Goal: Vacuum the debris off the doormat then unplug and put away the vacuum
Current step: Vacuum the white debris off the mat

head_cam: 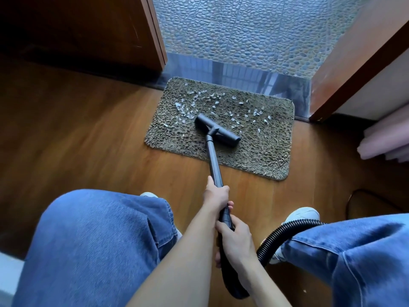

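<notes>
Diagonally across doormat (254, 149), vacuum head (218, 130)

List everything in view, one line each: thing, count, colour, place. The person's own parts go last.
Shaggy rectangular doormat: one, grey-brown, on the wooden floor before the threshold.
Small debris scraps: many, white, scattered over the doormat's far half.
Vacuum floor head: one, black, resting on the doormat's middle.
Rigid vacuum tube: one, dark grey, from floor head to hands.
Ribbed vacuum hose: one, black, curving beside the right leg.
Thin cable: one, black, floor, far right.
Polished stone threshold: one, grey, behind the doormat.
Pebble-textured floor: one, blue-grey, beyond the threshold.
Ridged fabric: one, pink, right edge.
Jeans-clad legs: two, blue, foreground.
Shoes: two, white, on the floor.
Left hand: one, gripping the tube farther forward.
Right hand: one, gripping the tube's rear end.
</notes>
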Available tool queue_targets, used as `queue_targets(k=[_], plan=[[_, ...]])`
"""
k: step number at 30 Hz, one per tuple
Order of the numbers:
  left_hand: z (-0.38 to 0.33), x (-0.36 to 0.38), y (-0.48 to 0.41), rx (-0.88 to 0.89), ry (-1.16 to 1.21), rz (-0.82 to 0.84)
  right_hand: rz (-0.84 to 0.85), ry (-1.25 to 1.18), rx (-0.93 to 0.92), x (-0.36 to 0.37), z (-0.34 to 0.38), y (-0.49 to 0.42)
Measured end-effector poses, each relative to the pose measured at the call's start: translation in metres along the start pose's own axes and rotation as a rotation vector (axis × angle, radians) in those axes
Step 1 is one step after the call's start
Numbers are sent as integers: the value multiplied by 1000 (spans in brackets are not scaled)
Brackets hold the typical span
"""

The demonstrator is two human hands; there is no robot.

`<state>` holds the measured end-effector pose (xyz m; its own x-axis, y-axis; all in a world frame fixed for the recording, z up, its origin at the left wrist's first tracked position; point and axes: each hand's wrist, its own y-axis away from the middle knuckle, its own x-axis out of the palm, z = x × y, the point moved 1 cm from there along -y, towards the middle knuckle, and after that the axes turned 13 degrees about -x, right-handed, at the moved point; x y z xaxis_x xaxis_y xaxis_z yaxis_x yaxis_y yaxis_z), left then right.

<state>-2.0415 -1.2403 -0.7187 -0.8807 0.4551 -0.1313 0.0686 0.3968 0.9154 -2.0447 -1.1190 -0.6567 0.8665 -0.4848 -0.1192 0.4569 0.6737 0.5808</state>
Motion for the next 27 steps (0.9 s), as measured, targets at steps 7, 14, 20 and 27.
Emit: queue_targets(k=[7,14,20,27], plan=[[17,-38,17,-34,122,-41,105,68,-13,22,-1,16],[18,-71,19,-47,146,-78,171,83,-37,47,5,17],[8,-60,0,-51,129,-100,152,81,-1,41,4,-3],[-21,-38,-21,-26,66,-33,35,31,-13,35,11,-26]])
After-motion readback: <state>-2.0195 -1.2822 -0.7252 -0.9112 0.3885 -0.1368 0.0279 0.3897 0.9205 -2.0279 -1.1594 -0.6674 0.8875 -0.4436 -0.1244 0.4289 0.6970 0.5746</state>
